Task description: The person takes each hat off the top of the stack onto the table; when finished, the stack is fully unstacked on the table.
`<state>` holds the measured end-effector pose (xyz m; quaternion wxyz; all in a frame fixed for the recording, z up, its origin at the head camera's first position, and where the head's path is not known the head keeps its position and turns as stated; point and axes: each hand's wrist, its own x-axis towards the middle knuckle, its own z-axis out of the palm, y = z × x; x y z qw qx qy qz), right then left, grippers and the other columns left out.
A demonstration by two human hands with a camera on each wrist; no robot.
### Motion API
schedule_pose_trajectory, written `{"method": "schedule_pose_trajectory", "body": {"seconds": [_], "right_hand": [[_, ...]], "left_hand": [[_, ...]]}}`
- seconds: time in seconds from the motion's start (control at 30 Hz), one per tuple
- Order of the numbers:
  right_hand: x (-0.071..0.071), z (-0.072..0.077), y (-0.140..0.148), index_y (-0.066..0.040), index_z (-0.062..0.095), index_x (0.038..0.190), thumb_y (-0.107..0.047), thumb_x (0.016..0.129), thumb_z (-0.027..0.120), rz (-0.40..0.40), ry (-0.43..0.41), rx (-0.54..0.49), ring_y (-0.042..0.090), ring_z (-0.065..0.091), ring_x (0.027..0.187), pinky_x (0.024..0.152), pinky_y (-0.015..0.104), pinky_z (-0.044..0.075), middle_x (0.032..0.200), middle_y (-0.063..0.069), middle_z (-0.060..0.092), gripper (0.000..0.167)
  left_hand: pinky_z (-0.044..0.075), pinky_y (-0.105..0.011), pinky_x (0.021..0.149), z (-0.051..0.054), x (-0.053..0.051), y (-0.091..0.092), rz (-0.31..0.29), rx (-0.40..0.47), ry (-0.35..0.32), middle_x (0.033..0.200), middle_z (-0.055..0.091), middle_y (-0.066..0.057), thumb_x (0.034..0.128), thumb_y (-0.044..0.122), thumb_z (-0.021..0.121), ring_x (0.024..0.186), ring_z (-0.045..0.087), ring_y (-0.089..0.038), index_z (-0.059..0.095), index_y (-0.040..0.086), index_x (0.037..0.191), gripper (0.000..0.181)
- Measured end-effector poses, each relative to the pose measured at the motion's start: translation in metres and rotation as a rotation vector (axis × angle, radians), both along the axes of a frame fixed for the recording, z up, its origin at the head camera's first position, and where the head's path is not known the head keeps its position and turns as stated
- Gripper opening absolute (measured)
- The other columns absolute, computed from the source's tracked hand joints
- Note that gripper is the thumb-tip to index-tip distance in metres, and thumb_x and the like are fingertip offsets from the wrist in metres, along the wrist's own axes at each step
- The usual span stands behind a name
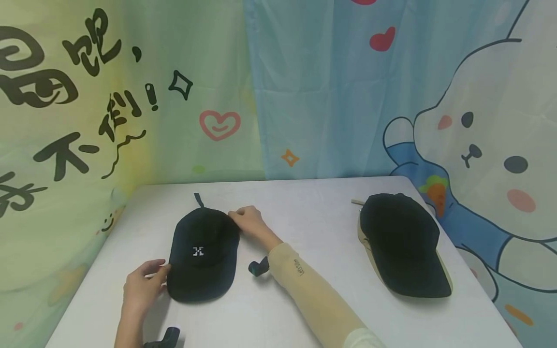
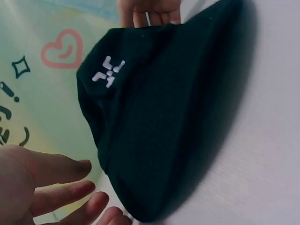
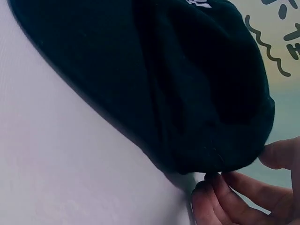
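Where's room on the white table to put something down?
The biggest bare patch of the white table lies between the right sleeve and the rightmost cap, reaching back to the curtain. A smaller one is left of the marked cap, beyond the left hand. It's crowded around that cap, with the right hand there too.

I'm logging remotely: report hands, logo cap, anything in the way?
Right hand holds logo cap near its back; left hand beside brim. Cap crown up on table. Nothing blocking; other black cap off right.
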<state>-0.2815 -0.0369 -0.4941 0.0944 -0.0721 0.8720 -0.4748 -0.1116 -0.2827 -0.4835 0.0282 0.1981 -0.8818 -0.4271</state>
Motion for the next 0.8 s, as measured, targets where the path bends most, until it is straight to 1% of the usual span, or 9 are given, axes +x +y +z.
{"method": "schedule_pose_trajectory", "body": {"seconds": [0.07, 0.13, 0.23, 0.3, 0.4, 0.53, 0.6, 0.67, 0.8], "right_hand": [[-0.001, 0.002, 0.003, -0.003, 0.074, 0.108, -0.038, 0.096, 0.057, -0.001, 0.004, -0.007, 0.019, 0.063, 0.087, 0.080, 0.033, 0.054, 0.092, 0.004, 0.070, 0.041], [-0.002, 0.005, 0.006, -0.003, 0.073, 0.110, -0.038, 0.096, 0.057, -0.001, 0.001, -0.030, 0.018, 0.064, 0.082, 0.076, 0.032, 0.055, 0.090, 0.003, 0.070, 0.040], [-0.002, 0.011, 0.011, -0.005, 0.072, 0.113, -0.038, 0.096, 0.059, -0.007, 0.010, -0.056, 0.018, 0.066, 0.081, 0.073, 0.030, 0.056, 0.097, 0.004, 0.071, 0.040], [-0.003, 0.016, 0.014, -0.006, 0.072, 0.115, -0.038, 0.096, 0.059, -0.011, 0.026, -0.059, 0.019, 0.067, 0.087, 0.077, 0.032, 0.057, 0.106, 0.006, 0.071, 0.040], [-0.005, 0.023, 0.021, -0.007, 0.071, 0.117, -0.037, 0.096, 0.060, -0.008, 0.077, -0.043, 0.021, 0.065, 0.101, 0.085, 0.034, 0.055, 0.115, 0.007, 0.069, 0.038], [-0.010, 0.032, 0.029, -0.007, 0.071, 0.117, -0.033, 0.096, 0.062, 0.017, 0.161, -0.028, 0.022, 0.063, 0.108, 0.091, 0.036, 0.053, 0.114, 0.005, 0.070, 0.035], [-0.012, 0.039, 0.035, -0.007, 0.071, 0.117, -0.033, 0.096, 0.064, 0.027, 0.196, -0.021, 0.022, 0.063, 0.108, 0.093, 0.036, 0.052, 0.113, 0.005, 0.070, 0.034], [-0.012, 0.047, 0.041, -0.007, 0.071, 0.118, -0.032, 0.096, 0.065, 0.034, 0.214, -0.017, 0.021, 0.064, 0.108, 0.093, 0.036, 0.052, 0.114, 0.005, 0.070, 0.034], [-0.012, 0.066, 0.055, -0.007, 0.070, 0.119, -0.033, 0.096, 0.065, 0.041, 0.233, -0.036, 0.021, 0.063, 0.110, 0.093, 0.035, 0.052, 0.116, 0.005, 0.069, 0.035]], "left_hand": [[0.059, -0.033, 0.064, 0.003, -0.001, 0.001, 0.000, -0.036, 0.020, 0.120, 0.062, -0.030, 0.0982, 0.030, 0.061, 0.090, 0.070, -0.035, 0.061, -0.002, 0.126, 0.043], [0.059, -0.038, 0.068, 0.006, -0.003, 0.003, 0.009, -0.060, 0.033, 0.119, 0.063, -0.029, 0.0992, 0.034, 0.059, 0.090, 0.070, -0.034, 0.061, -0.001, 0.126, 0.044], [0.057, -0.049, 0.080, 0.011, -0.006, 0.006, 0.015, -0.067, 0.051, 0.124, 0.061, -0.026, 0.1011, 0.038, 0.054, 0.102, 0.067, -0.038, 0.059, 0.001, 0.131, 0.048], [0.053, -0.054, 0.088, 0.015, -0.009, 0.009, 0.017, -0.055, 0.068, 0.131, 0.059, -0.023, 0.1018, 0.041, 0.051, 0.112, 0.061, -0.040, 0.057, 0.004, 0.135, 0.050], [0.049, -0.057, 0.095, 0.020, -0.014, 0.014, 0.004, -0.030, 0.117, 0.137, 0.055, -0.021, 0.1020, 0.044, 0.049, 0.122, 0.054, -0.042, 0.053, 0.006, 0.140, 0.053], [0.047, -0.059, 0.096, 0.029, -0.020, 0.023, -0.014, -0.007, 0.211, 0.139, 0.054, -0.019, 0.1014, 0.046, 0.050, 0.125, 0.051, -0.042, 0.051, 0.009, 0.142, 0.055], [0.049, -0.057, 0.096, 0.033, -0.023, 0.029, -0.023, 0.006, 0.264, 0.138, 0.055, -0.018, 0.1009, 0.045, 0.052, 0.124, 0.053, -0.041, 0.052, 0.009, 0.142, 0.055], [0.051, -0.051, 0.094, 0.038, -0.027, 0.035, -0.035, 0.018, 0.314, 0.137, 0.056, -0.018, 0.1001, 0.046, 0.054, 0.121, 0.056, -0.039, 0.052, 0.010, 0.142, 0.055], [0.054, -0.023, 0.086, 0.048, -0.037, 0.046, -0.078, 0.096, 0.397, 0.135, 0.057, -0.018, 0.0986, 0.044, 0.058, 0.117, 0.059, -0.036, 0.053, 0.009, 0.141, 0.055]]}}
